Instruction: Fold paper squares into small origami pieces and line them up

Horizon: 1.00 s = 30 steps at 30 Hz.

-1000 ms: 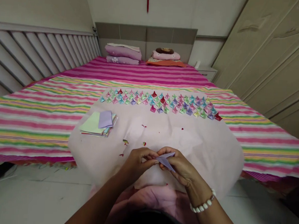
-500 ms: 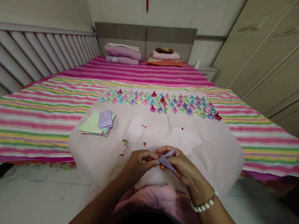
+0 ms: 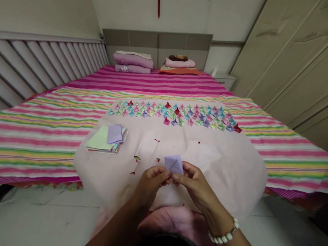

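Note:
Both hands hold a small folded piece of purple paper [image 3: 174,163], now a flattened square with a diagonal crease line. My left hand [image 3: 153,180] pinches its lower left edge between thumb and fingers. My right hand [image 3: 195,181], with a white bead bracelet at the wrist, grips its lower right side. Behind the hands, rows of small folded paper pieces [image 3: 206,123] in several colours lie along the far edge of the pale mat [image 3: 228,161]. To the left sits a stack of coloured paper squares [image 3: 99,138] with a purple sheet [image 3: 115,134] on top.
Small red and dark scraps [image 3: 136,159] lie on the mat left of and beyond the hands. The mat rests partly on a bed with a striped cover [image 3: 40,129]. Folded bedding [image 3: 133,62] stands by the headboard, and a wardrobe [image 3: 297,65] is at the right.
The purple paper has gone from a pointed, spread shape to a flat square facing me. My right fingers have moved from around it to its lower right edge. The view has tilted slightly.

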Each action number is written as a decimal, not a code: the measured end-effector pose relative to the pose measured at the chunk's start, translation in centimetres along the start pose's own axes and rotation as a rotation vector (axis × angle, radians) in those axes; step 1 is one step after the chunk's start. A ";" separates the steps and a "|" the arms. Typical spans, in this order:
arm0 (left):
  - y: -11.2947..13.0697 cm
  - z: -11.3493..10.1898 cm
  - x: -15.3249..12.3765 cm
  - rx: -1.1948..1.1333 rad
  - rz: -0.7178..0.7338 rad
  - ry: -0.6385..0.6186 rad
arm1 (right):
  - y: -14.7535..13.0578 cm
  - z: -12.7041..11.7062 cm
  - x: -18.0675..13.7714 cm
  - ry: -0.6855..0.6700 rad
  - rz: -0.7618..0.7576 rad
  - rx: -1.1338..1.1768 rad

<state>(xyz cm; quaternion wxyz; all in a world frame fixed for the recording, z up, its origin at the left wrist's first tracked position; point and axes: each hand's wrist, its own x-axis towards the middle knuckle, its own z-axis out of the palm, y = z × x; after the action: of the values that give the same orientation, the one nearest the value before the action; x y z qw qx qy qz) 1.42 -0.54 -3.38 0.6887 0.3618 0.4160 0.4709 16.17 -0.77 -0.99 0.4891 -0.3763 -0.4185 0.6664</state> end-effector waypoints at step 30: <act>3.7 -0.3 0.4 0.338 0.082 -0.092 | 0.3 0.4 -0.1 0.040 0.051 -0.161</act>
<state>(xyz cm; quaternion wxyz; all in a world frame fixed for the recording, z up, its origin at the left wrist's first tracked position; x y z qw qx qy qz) -0.05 0.97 -0.28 0.6167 0.5100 0.4422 0.4051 15.76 -1.04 -1.07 0.4484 -0.4382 -0.4510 0.6353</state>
